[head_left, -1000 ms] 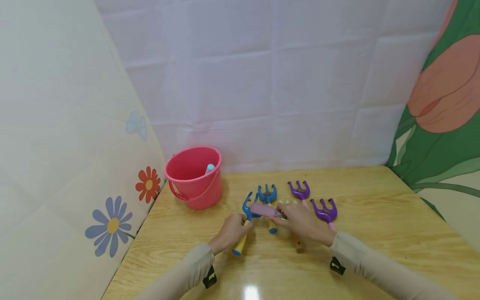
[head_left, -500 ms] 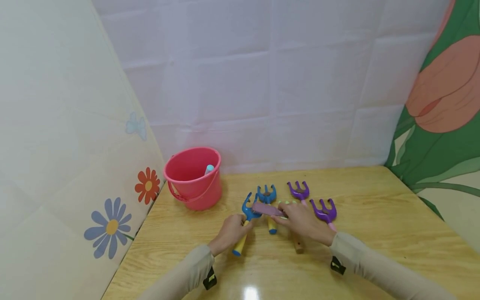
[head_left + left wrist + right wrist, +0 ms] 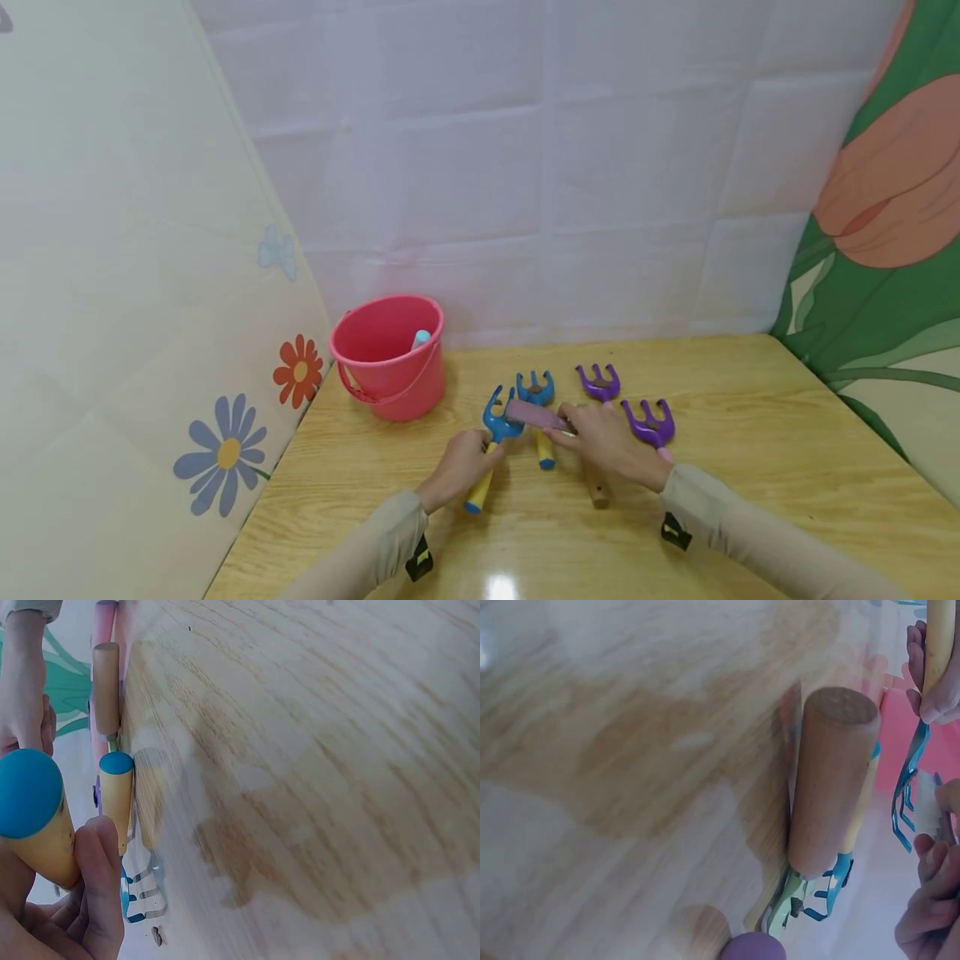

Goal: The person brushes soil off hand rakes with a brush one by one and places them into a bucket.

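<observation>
Though aslant lengthwise, tines (image 3: 492, 402) forward, fork (image 3: 501, 429) in left grip (image 3: 462, 462), brush (image 3: 534, 415) in right grip (image 3: 609, 440)

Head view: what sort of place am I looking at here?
Probably an indoor tabletop booth rather than a real garden: a wood-grain table, a creased white sheet hung behind it, and a side panel on the left decorated with flat cartoon flowers.

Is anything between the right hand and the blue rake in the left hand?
Yes: the purple brush in the right hand, at the head of the blue rake. Nothing else visible stands between them.
</observation>
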A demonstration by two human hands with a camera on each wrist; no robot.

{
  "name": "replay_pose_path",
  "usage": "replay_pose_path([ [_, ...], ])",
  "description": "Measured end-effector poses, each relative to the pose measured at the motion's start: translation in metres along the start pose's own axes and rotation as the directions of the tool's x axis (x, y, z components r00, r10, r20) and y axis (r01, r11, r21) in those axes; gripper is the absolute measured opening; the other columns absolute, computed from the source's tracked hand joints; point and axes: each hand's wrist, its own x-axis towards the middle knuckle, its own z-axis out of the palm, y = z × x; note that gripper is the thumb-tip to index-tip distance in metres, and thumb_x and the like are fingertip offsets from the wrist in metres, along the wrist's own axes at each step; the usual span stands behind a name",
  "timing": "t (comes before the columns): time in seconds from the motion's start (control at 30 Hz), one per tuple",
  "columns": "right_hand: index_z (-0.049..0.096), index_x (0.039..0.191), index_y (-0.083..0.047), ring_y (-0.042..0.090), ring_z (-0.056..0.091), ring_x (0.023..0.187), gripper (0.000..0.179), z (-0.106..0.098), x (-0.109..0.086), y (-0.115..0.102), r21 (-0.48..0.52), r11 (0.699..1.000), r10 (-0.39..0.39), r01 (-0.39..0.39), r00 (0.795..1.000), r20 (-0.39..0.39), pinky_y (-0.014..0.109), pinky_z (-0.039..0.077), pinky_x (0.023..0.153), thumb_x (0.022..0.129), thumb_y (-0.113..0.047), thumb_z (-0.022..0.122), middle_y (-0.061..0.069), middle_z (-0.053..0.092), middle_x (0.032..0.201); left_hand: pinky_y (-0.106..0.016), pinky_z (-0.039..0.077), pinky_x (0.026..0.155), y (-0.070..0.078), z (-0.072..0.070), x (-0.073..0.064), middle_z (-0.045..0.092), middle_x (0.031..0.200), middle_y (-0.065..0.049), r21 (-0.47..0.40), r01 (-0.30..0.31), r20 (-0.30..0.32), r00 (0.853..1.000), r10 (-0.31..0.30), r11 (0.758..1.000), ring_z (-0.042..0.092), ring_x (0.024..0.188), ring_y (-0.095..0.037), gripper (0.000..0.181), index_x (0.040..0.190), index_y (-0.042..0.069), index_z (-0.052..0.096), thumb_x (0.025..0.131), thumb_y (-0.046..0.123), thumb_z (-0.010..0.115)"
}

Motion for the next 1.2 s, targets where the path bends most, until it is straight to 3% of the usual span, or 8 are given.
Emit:
replay_pose_path([
  [0.1, 0.069, 0.090, -0.013, 0.002, 0.039, 0.052, 0.031, 0.0016, -0.0025, -0.0005, -0.018, 1.000, -0.018, 0.018, 1.000, 0.012, 0.027, 0.035, 0.055, 0.091, -0.044, 0.068, -0.015, 0.049, 0.063, -0.018, 0.030, 0.042, -0.0017, 0.0011, 0.0004, 0.040, 0.051, 0.008, 0.012, -0.006, -0.007, 1.000, 0.006, 1.000, 0.040, 0.044, -0.004, 0.042, 0.058, 0.015, 0.043, 0.095, 0.019, 0.065],
  [0.2, 0.066, 0.087, -0.015, 0.003, 0.039, 0.052, 0.030, 0.0037, -0.0046, 0.0002, -0.030, 1.000, -0.008, 0.009, 1.000, 0.016, 0.029, 0.035, 0.059, 0.091, -0.045, 0.067, -0.015, 0.048, 0.063, -0.018, 0.030, 0.043, -0.0040, 0.0026, 0.0006, 0.039, 0.051, 0.008, 0.027, -0.009, -0.014, 1.000, 0.009, 1.000, 0.040, 0.044, -0.003, 0.044, 0.058, 0.016, 0.042, 0.094, 0.019, 0.065],
  [0.37, 0.060, 0.079, -0.017, 0.004, 0.036, 0.050, 0.028, 0.0067, -0.0047, 0.0029, -0.018, 1.000, 0.007, -0.007, 1.000, -0.010, 0.029, 0.032, 0.057, 0.091, -0.041, 0.069, -0.014, 0.043, 0.060, -0.018, 0.030, 0.042, -0.0059, 0.0026, 0.0005, 0.039, 0.051, 0.008, 0.015, 0.006, -0.006, 1.000, -0.006, 1.000, 0.040, 0.043, -0.004, 0.043, 0.058, 0.015, 0.042, 0.095, 0.019, 0.065],
  [0.6, 0.059, 0.079, -0.016, 0.003, 0.033, 0.048, 0.028, 0.0034, -0.0005, 0.0018, 0.038, 0.999, 0.024, -0.023, 1.000, -0.012, 0.025, 0.031, 0.050, 0.091, -0.038, 0.070, -0.012, 0.042, 0.059, -0.018, 0.029, 0.042, -0.0054, -0.0004, 0.0017, 0.038, 0.051, 0.008, 0.021, -0.001, -0.004, 1.000, 0.001, 1.000, 0.039, 0.043, -0.004, 0.044, 0.058, 0.015, 0.041, 0.095, 0.019, 0.065],
  [0.87, 0.066, 0.089, -0.013, 0.001, 0.039, 0.050, 0.027, 0.0022, 0.0013, -0.0030, 0.065, 0.996, -0.057, 0.054, 0.998, 0.035, 0.021, 0.034, 0.046, 0.093, -0.040, 0.068, -0.014, 0.050, 0.066, -0.018, 0.028, 0.042, -0.0036, -0.0011, 0.0033, 0.037, 0.051, 0.008, 0.047, -0.011, -0.023, 1.000, 0.012, 0.999, 0.038, 0.043, -0.003, 0.044, 0.058, 0.015, 0.040, 0.094, 0.018, 0.065],
  [1.2, 0.064, 0.084, -0.014, 0.002, 0.038, 0.050, 0.026, 0.0071, -0.0004, 0.0026, 0.047, 0.999, -0.004, 0.003, 1.000, 0.016, 0.022, 0.032, 0.046, 0.091, -0.038, 0.070, -0.013, 0.045, 0.062, -0.018, 0.031, 0.041, -0.0066, 0.0009, 0.0022, 0.040, 0.051, 0.007, -0.008, 0.008, -0.011, 1.000, -0.008, 1.000, 0.041, 0.042, -0.005, 0.042, 0.059, 0.015, 0.043, 0.096, 0.020, 0.064],
])
